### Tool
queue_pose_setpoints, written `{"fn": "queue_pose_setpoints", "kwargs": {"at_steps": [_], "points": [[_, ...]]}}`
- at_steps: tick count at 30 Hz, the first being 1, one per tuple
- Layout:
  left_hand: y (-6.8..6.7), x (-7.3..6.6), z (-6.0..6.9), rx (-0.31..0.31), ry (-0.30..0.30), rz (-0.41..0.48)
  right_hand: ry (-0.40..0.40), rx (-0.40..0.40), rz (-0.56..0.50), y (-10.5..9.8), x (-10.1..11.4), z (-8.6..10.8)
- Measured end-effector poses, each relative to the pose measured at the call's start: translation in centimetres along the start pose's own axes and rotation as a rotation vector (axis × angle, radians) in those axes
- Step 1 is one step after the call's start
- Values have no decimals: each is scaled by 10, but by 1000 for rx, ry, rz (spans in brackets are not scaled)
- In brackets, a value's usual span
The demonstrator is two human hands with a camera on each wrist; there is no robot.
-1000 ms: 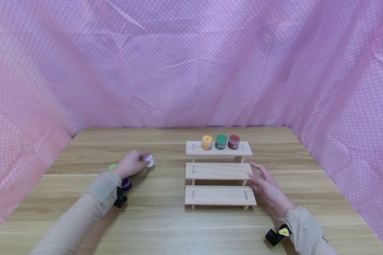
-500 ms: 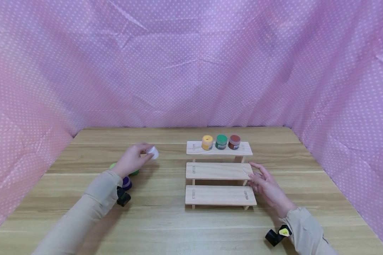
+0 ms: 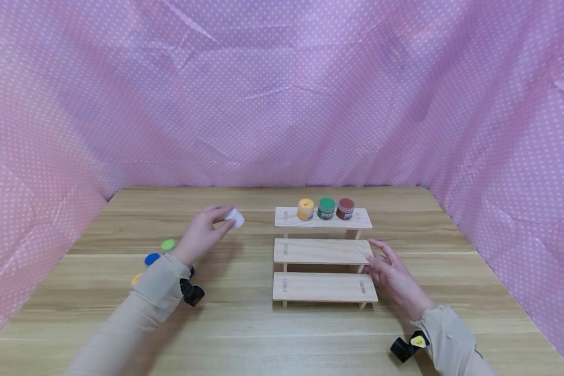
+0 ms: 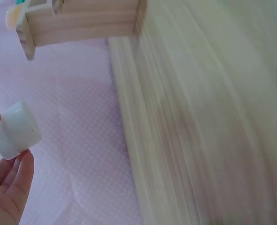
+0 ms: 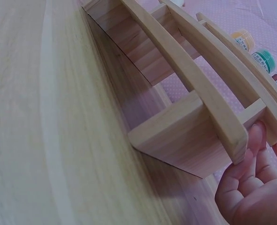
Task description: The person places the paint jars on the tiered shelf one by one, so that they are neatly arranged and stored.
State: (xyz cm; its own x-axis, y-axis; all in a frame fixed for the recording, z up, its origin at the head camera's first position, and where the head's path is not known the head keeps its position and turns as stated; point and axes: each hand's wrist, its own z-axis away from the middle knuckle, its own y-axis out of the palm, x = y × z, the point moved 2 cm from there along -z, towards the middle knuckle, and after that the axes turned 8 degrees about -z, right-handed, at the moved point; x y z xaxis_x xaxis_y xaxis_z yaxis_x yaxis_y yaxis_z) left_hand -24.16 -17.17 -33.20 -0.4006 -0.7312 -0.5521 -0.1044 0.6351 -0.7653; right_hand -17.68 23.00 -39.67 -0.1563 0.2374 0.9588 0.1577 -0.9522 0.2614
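Observation:
In the head view my left hand (image 3: 204,233) pinches a small white paint jar (image 3: 235,218) above the table, left of the three-step wooden stand (image 3: 321,251). The left wrist view has this white jar (image 4: 18,130) tilted between thumb and fingertips. My right hand (image 3: 395,277) holds the stand's right side by the middle step. In the right wrist view the fingers of this hand (image 5: 256,187) bend around the end of the wooden step. A yellow jar (image 3: 305,209), a green jar (image 3: 326,208) and a brown jar (image 3: 345,209) stand in a row on the top step.
Left of the stand, partly behind my left arm, are a light green jar lid (image 3: 168,245), a blue lid (image 3: 152,258) and a bit of yellow (image 3: 136,279). A pink dotted curtain (image 3: 282,104) hangs behind the wooden table (image 3: 244,334).
My left hand has lifted the white jar and carried it right and toward the back. Blue and yellow things have come out from behind the left arm. The right hand stays put.

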Motion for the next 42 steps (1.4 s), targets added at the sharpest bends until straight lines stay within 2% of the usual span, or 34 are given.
{"fn": "queue_pose_setpoints", "kwargs": {"at_steps": [5, 8, 14, 20, 28, 34, 42], "points": [[4, -9, -2, -10, 8, 57, 6, -17, 1, 1, 0, 0], [8, -11, -4, -32, 21, 89, -10, 1, -6, 1, -1, 0], [13, -22, -9, -72, 4, 186, -40, 46, -36, 1, 0, 0], [19, -34, -15, -112, 3, 261, -27, 37, -11, 0, 0, -2], [32, -49, -25, -114, 26, 398, -48, 50, -45, 1, -1, -1], [40, -57, -30, -141, 59, 433, -67, 79, -66, 0, -3, -1], [49, -62, -35, -127, 42, 461, -81, 100, -68, 0, -2, 0]]}}
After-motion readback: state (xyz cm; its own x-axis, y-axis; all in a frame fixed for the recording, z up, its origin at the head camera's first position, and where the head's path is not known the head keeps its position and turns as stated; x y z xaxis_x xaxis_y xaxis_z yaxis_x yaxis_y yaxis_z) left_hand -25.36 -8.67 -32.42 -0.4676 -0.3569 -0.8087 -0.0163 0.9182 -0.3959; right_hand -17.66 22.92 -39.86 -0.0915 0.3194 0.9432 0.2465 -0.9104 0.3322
